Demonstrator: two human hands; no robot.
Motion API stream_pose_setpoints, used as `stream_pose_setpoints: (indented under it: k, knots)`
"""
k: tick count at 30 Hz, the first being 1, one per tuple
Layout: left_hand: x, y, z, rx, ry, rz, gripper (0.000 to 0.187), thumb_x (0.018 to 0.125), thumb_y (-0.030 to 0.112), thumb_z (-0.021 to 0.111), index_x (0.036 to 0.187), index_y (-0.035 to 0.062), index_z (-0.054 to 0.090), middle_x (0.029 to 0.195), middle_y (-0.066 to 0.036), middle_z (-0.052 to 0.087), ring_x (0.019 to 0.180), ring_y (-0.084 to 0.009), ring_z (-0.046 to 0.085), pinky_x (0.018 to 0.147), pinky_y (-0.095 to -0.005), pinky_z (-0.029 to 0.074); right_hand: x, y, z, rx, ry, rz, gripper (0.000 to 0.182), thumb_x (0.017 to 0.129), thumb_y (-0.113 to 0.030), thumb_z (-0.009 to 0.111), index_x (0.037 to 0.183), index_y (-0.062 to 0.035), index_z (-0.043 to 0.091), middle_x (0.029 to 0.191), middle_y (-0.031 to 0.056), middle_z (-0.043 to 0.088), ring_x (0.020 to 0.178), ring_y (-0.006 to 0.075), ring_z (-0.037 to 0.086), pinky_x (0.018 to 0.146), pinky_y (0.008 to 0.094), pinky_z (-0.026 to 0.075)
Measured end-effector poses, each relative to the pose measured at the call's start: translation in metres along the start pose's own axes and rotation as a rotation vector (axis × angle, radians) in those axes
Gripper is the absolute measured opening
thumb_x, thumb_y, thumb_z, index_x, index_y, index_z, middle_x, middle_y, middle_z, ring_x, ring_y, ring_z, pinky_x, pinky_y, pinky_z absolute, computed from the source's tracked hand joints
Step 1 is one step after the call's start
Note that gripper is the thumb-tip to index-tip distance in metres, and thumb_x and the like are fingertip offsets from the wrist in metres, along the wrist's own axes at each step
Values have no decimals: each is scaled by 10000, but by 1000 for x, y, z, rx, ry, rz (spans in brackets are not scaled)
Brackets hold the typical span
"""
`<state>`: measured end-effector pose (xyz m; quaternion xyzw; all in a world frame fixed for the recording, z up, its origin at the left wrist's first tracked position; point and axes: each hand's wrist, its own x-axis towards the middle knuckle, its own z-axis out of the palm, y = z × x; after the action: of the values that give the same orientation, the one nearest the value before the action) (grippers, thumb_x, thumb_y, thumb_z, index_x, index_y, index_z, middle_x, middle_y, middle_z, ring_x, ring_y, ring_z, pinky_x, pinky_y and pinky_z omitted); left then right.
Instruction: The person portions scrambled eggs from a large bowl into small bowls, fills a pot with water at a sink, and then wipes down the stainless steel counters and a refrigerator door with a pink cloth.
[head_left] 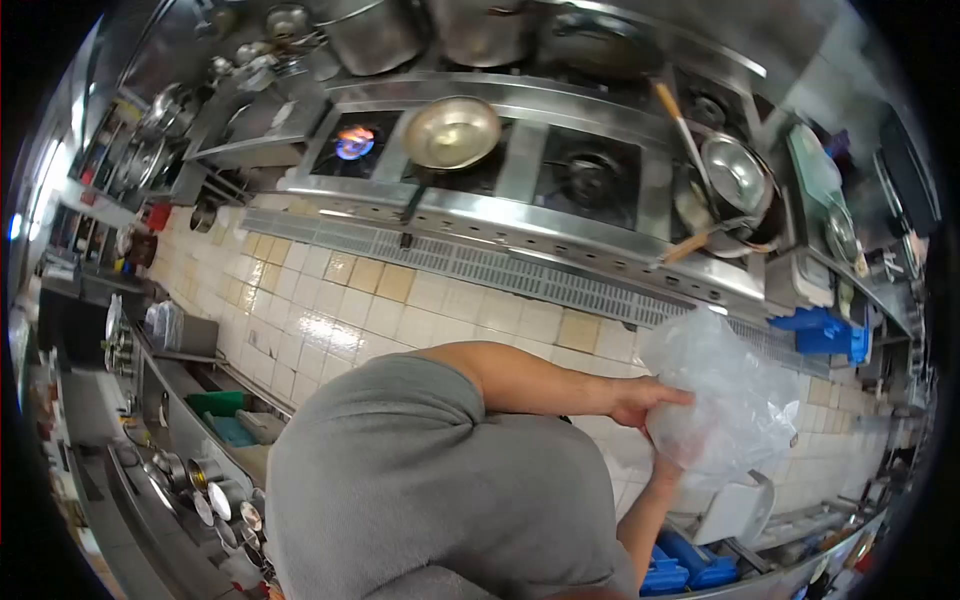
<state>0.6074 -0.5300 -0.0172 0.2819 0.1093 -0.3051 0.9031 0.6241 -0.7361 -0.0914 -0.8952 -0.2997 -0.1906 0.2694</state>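
Note:
A large clear plastic bag [725, 400] hangs crumpled and partly spread at the right, in front of my body. My left hand [655, 400], on the upper arm in view, grips the bag's near edge, with the thumb lying across the plastic. My right hand [682, 448] comes up from below and is against the lower near part of the bag. Plastic covers its fingers, and they show only as a blur. The two hands are close together. What the bag holds, if anything, cannot be made out.
A steel pan [452, 133] sits on the stove [520, 200] beside a lit burner [354, 142]. More pans [735, 175] with wooden handles stand at the stove's right end. Blue containers [820, 335] are at the right and lower right. Pots [228, 498] line the lower left shelf.

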Motion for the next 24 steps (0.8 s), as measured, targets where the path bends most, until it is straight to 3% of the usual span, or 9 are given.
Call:
stream_pose_setpoints:
  k: [2,4,5,6,10,13,15,19,24]
  knots:
    - [83,-15,20,-42,81,146,511,810,200,768,1258,83,552,1112,-81,628,1050,-260,592,891,-484,510,-25,38,-21,-536,-237,-94,521,902,-229,623,1343,15,492,1268,226,581,1190,393,545,1046,454,423]
    - [155,-7,47,40,77,110,309,831,140,726,1110,51,624,965,-77,645,873,-227,634,803,-430,539,6,43,-79,-15,-271,398,381,869,-142,652,1199,41,596,1128,233,648,1063,395,615,953,448,473]
    - [201,-14,54,80,13,129,206,866,113,682,1050,26,651,960,-86,653,847,-210,645,771,-393,551,31,47,-115,28,-126,330,309,869,-104,644,1136,49,619,1055,222,667,995,360,643,894,426,495]
    - [244,-15,60,102,-20,118,287,907,160,636,1112,-41,626,1061,-145,654,948,-257,658,870,-411,545,44,63,-150,46,23,259,238,869,-67,635,1073,57,643,983,211,687,927,326,671,835,403,517]
    - [390,12,127,202,-88,-57,242,909,187,636,1074,15,597,1076,-131,631,989,-282,649,923,-467,527,-17,207,-227,58,425,803,148,854,-46,656,993,-11,692,820,128,703,706,208,679,665,296,532]
    - [483,15,189,257,-120,-43,214,910,176,605,1034,3,616,1039,-119,647,956,-259,644,896,-414,521,-89,319,-254,210,843,1147,140,882,-69,633,996,-8,687,809,91,699,729,162,669,678,293,531]
    - [540,12,238,285,-146,-18,272,911,164,590,1110,-21,601,1117,-143,642,1011,-278,640,913,-418,516,-99,385,-280,79,894,1217,154,904,-97,618,1009,-1,676,825,65,693,726,131,653,675,281,527]
    - [663,18,285,339,-90,88,367,916,113,544,1251,-39,543,1240,-156,606,1120,-307,602,958,-445,501,-64,523,-320,187,776,1235,234,897,-58,610,1123,2,619,944,91,669,747,134,661,638,272,534]
    - [777,75,325,447,-1,100,295,906,111,551,1144,-57,594,1131,-165,642,1026,-307,641,886,-453,535,50,684,-402,0,422,1082,322,869,-123,633,1178,-38,605,1031,143,675,790,218,677,726,341,542]
